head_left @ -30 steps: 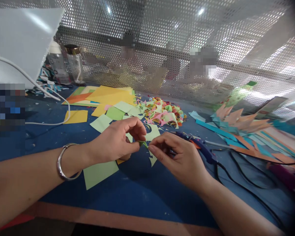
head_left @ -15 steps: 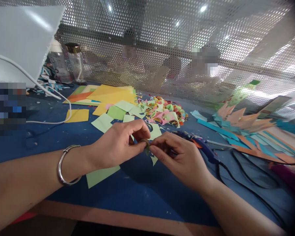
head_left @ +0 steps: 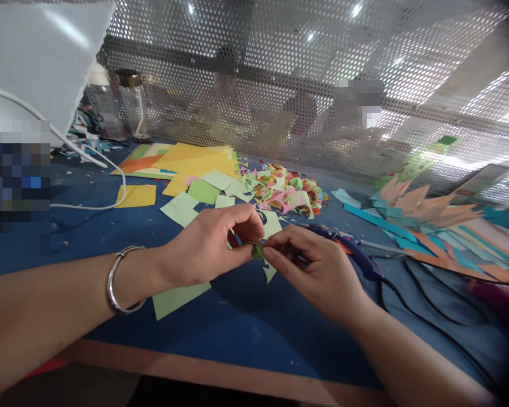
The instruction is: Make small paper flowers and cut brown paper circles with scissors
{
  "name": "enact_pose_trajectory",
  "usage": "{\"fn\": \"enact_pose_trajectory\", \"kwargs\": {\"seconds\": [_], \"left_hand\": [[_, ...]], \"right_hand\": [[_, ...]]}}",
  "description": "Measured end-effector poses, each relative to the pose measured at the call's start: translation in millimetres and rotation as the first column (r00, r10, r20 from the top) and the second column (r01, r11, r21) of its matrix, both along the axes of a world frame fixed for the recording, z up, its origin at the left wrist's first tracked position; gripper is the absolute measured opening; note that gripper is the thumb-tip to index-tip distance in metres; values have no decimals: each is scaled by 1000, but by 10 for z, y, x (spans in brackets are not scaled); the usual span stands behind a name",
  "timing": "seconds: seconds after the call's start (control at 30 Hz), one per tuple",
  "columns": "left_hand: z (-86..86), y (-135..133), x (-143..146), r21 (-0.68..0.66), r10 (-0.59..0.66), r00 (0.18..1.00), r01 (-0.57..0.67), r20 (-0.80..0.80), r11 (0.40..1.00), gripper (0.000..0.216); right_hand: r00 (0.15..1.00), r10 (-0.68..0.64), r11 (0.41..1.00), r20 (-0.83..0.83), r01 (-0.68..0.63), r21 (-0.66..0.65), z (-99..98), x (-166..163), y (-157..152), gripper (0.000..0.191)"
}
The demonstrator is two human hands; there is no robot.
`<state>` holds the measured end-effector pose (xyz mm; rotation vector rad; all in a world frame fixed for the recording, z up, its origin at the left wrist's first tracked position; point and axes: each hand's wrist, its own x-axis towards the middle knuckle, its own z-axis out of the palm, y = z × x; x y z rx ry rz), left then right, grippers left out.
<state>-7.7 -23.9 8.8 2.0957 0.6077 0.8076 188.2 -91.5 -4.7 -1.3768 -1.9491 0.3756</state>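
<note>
Thumb and fingertips drawn narrow, the left hand [head_left: 214,243] and the right hand [head_left: 318,268] pinch a small green paper piece [head_left: 258,251] between them, just above the blue tabletop [head_left: 254,339]. A pale green sheet [head_left: 180,298] lies partly under the left wrist, while a corded dark blue tool [head_left: 365,261] sits just beyond the right hand. Farther off I see a heap of colored scraps [head_left: 286,189] beside stacked yellow sheets [head_left: 199,158].
</note>
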Motion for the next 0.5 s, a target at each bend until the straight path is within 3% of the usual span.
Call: {"fn": "enact_pose_trajectory", "kwargs": {"seconds": [0.2,0.5], "left_hand": [[-90,113,30,-309,-50,997,66,60,949,18],[-89,122,12,-366,-68,996,86,63,927,23]], "right_hand": [[1000,7,1000,-13,-7,10,8,7,-5,12],[1000,-8,1000,11,8,14,-12,12,14,14]]}}
